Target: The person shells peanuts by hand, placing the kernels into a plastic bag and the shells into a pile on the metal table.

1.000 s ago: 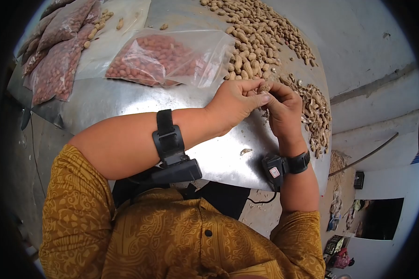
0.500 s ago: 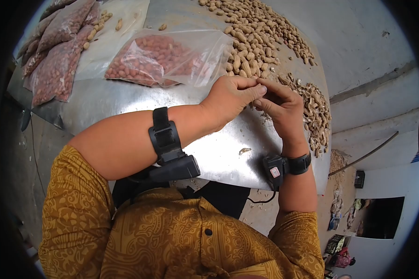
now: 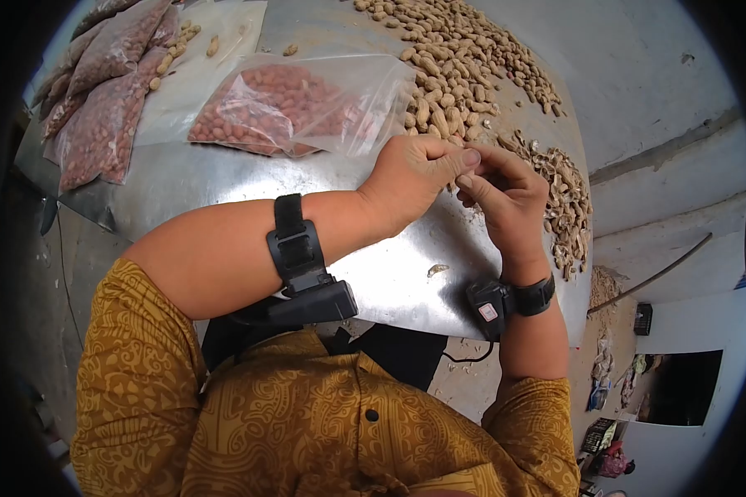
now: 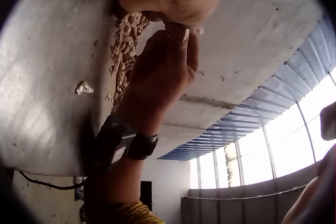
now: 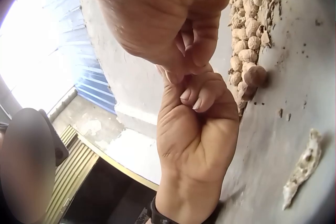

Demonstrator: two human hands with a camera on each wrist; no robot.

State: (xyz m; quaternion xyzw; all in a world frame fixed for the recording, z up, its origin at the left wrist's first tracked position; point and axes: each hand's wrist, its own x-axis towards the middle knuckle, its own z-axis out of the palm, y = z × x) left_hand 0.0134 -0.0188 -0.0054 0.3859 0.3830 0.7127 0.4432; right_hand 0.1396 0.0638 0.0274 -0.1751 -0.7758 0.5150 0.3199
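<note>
Centrally, left hand [image 3: 410, 178], right hand [image 3: 510, 199] fingertips touching; grip contents untellable; one kernel bag [image 3: 298, 103] nearby.

Shiny metal counter [image 3: 224, 178] reflects daylight. Grey concrete floor [image 3: 638, 74] beyond, thin stick [image 3: 651, 277] lying on it. Blue corrugated roof [image 4: 294, 92] overhead; bright window openings [image 4: 252, 161] under it, above plain grey wall [image 4: 231, 208]. Light strong, white.

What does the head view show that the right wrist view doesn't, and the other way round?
Only the head view: the clear bags of shelled peanuts and the person's patterned shirt. Only the right wrist view: the curled fingers from underneath, against blue corrugated sheeting. Both: the left hand and right hand meeting fingertip to fingertip over the metal table, a shell scrap lying near them; whatever they pinch is hidden.
</note>
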